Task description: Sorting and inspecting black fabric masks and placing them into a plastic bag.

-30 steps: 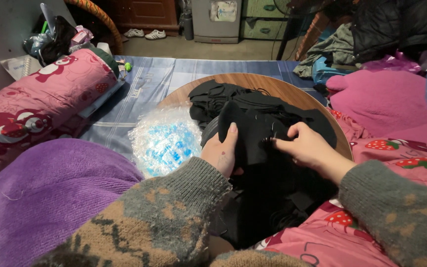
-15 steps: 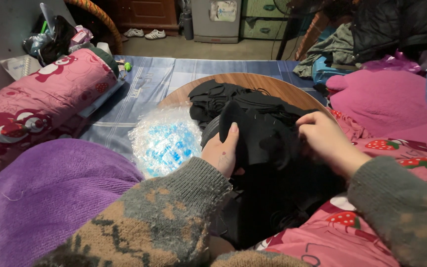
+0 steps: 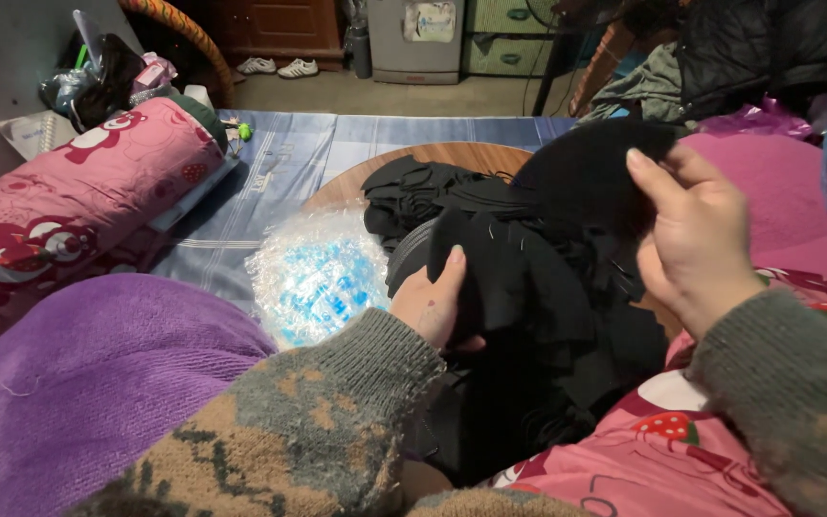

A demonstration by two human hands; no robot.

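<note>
1. Wooden and round, a brown tabletop [image 3: 452, 155] is seen under a heap of black fabric pieces [image 3: 433, 191], with a blue striped sheet [image 3: 289, 172] spread beyond it.
2. A crinkled clear plastic bag with blue contents [image 3: 313, 276] is laid just beside the heap, at its left edge.
3. A pink printed bolster [image 3: 69, 211] is placed along the left, and a purple knitted cloth [image 3: 88, 383] is bunched in the foreground.
4. A grey cabinet [image 3: 415, 38] and a pair of white shoes [image 3: 279, 67] are set on the floor at the back.
5. The left hand [image 3: 433, 302] is rested on the pile, its thumb pressed onto a folded black fabric piece [image 3: 519, 287] that is gripped there.
6. The right hand [image 3: 696, 239] is raised above the table, and a black cloth flap [image 3: 586, 168] is pinched between thumb and fingers.
</note>
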